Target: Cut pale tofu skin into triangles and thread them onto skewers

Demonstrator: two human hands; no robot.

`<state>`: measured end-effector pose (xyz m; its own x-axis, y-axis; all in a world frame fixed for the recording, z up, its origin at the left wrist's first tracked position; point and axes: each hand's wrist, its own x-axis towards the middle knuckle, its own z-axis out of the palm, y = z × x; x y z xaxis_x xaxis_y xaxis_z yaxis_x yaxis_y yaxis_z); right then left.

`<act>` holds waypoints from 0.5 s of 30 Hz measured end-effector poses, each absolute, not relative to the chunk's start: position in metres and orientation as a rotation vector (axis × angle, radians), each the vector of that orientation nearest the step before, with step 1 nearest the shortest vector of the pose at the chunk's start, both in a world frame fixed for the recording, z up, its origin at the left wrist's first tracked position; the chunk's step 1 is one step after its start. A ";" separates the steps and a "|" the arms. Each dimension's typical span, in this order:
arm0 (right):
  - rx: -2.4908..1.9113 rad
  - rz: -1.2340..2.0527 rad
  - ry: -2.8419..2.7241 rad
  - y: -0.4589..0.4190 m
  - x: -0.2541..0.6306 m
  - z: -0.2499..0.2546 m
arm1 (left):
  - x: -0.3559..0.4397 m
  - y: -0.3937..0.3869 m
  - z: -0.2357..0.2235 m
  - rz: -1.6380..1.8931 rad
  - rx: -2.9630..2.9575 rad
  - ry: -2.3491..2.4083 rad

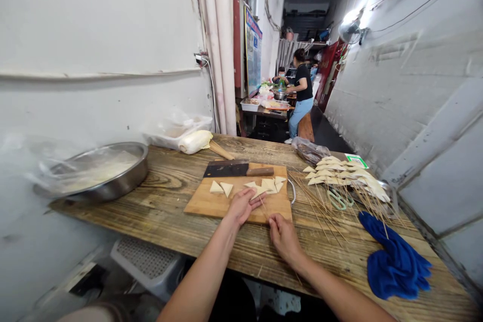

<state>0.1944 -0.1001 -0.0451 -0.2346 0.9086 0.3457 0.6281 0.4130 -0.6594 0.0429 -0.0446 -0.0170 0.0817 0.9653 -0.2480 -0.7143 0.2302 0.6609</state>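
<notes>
1. On the wooden table [166, 214], below my head view, I see a cutting board [206, 206] lying flat, with both hands at its near right part.
2. I see the left hand [241, 206] half curled with its palm turned up, the thumb and fingers holding a pale triangle [257, 190] over the board.
3. I see the right hand [284, 239] with its fingers closed in a pinch on the lower end of a thin stick [263, 206], by the board's near right edge. The stick slants up to the pale triangle; I cannot tell how far its tip goes in.
4. Just beyond the left hand, I have more cut pieces [269, 184] close together on the board, and two loose triangles [216, 188] to their left.
5. Behind them a knife [226, 169] lies across the board, handle to the right.
6. Right of the board, I make out loose sticks [313, 205] fanned over the table, green-handled scissors [337, 198] and a heap of filled skewers [339, 173]. Nearer me lies a blue cloth [398, 264].
7. At the table's left end stands a metal basin [138, 176].
8. Farther back, well apart, I see a person [302, 85] in a black top beside another table.
</notes>
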 end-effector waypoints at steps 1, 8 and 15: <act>-1.309 0.506 -1.964 -0.100 0.193 -0.045 | 0.043 -0.045 -0.017 1.313 0.414 0.729; -1.321 0.451 -1.966 -0.097 0.189 -0.048 | 0.042 -0.044 -0.015 1.304 0.396 0.702; -1.293 0.471 -1.970 -0.097 0.190 -0.045 | 0.044 -0.044 -0.015 1.346 0.382 0.705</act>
